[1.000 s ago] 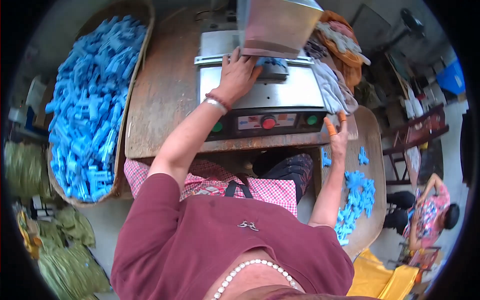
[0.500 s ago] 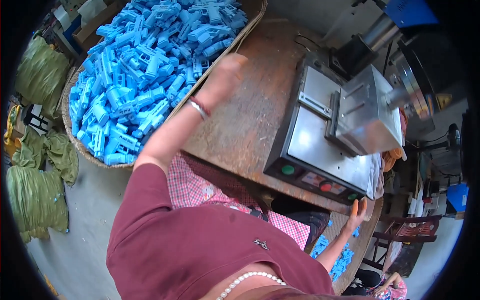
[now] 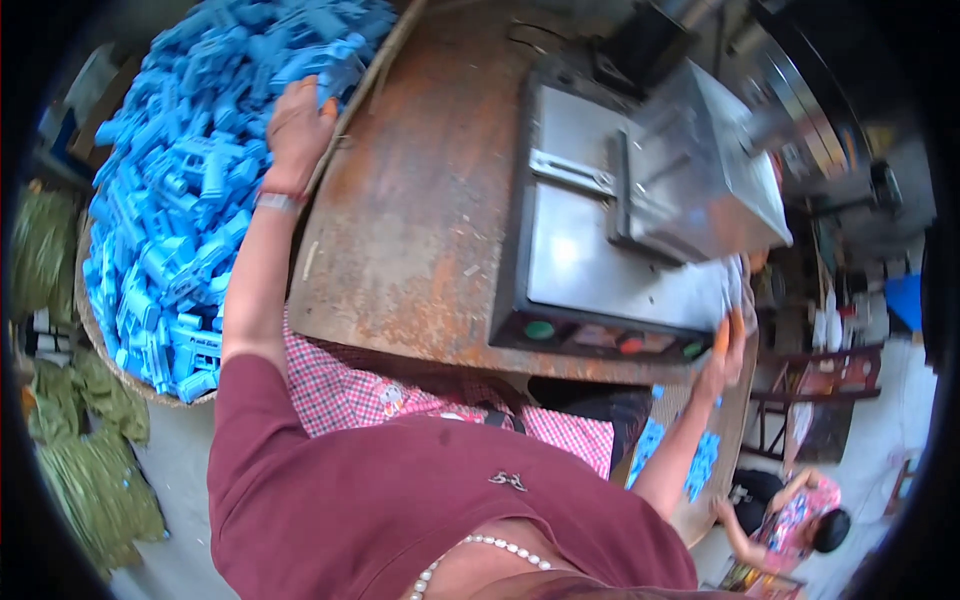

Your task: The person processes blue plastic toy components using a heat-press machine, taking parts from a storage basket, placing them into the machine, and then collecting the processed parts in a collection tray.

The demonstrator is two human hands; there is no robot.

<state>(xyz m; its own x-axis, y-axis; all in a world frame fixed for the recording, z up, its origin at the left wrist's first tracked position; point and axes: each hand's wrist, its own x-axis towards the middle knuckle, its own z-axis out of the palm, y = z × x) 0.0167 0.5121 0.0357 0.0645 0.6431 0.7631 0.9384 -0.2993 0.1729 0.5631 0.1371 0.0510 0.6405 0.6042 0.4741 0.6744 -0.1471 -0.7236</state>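
Note:
My left hand (image 3: 298,130), with orange coverings on its fingertips, reaches over the right rim of a basket heaped with light-blue toy pistols (image 3: 200,160). Its thumb and fingers close on a toy pistol (image 3: 325,62) at the top of the pile; the grip is partly hidden and slightly blurred. At the front right corner of a bench machine (image 3: 600,270), my right hand (image 3: 730,358) holds nothing, its orange-tipped fingers stretched upward beside a green button (image 3: 694,349). A metal block (image 3: 710,170) hangs over the machine's steel plate.
The worn wooden table (image 3: 400,260) carries the machine. Below its right side, more small blue pieces (image 3: 700,465) lie on a lower surface. Green sacks (image 3: 100,490) stand on the floor at left. Another person (image 3: 790,515) sits at the lower right, near a wooden chair (image 3: 815,385).
My left hand has gone from above the table's edge leftward into the basket, onto a toy pistol. The view has shifted; my right hand stays by the machine's corner.

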